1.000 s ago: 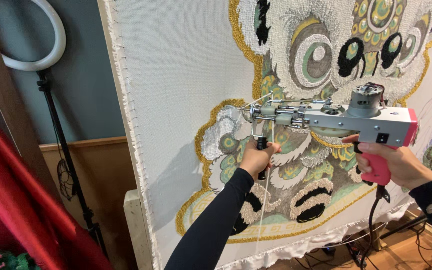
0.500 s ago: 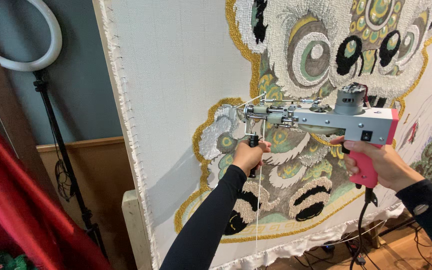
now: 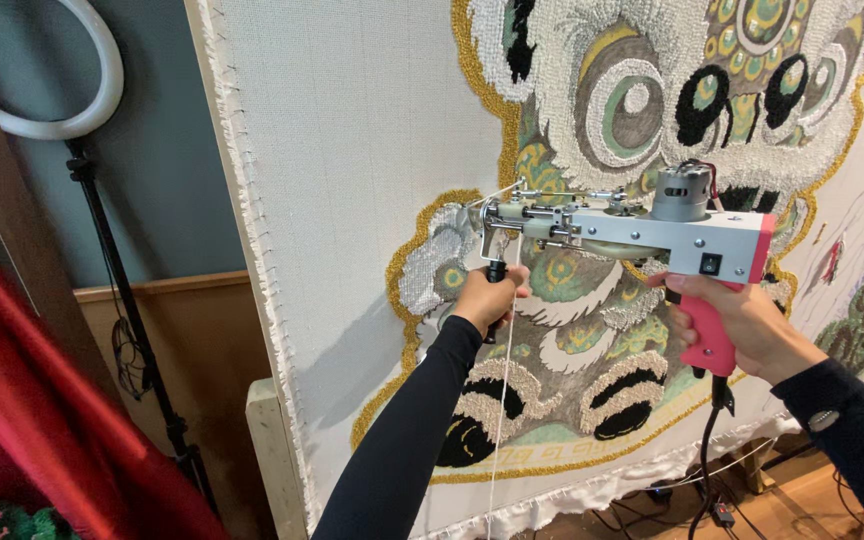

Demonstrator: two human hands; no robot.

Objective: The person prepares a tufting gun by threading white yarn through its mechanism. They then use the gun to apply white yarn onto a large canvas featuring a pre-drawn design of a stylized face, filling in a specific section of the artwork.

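Note:
I hold a grey and pink tufting gun (image 3: 642, 235) against a stretched white cloth (image 3: 352, 170) that carries a tufted lion-like face in white, gold, green and black. My left hand (image 3: 487, 297) is closed around the gun's black front handle, below the needle end. My right hand (image 3: 742, 322) grips the pink rear handle, a finger at the trigger. The needle tip touches the cloth at a grey-white patch (image 3: 432, 270) inside a gold outline. A white yarn strand (image 3: 500, 400) hangs down from the gun. A black power cord (image 3: 707, 450) drops from the pink handle.
A ring light (image 3: 62, 80) on a black stand (image 3: 132, 320) is at the left, in front of a grey wall with wooden panelling. Red fabric (image 3: 42, 420) fills the lower left corner. The cloth frame's wooden post (image 3: 272, 450) and cables on the wooden floor (image 3: 752, 500) lie below.
The gun and both hands have shifted a little left and upward along the cloth; the grips are unchanged.

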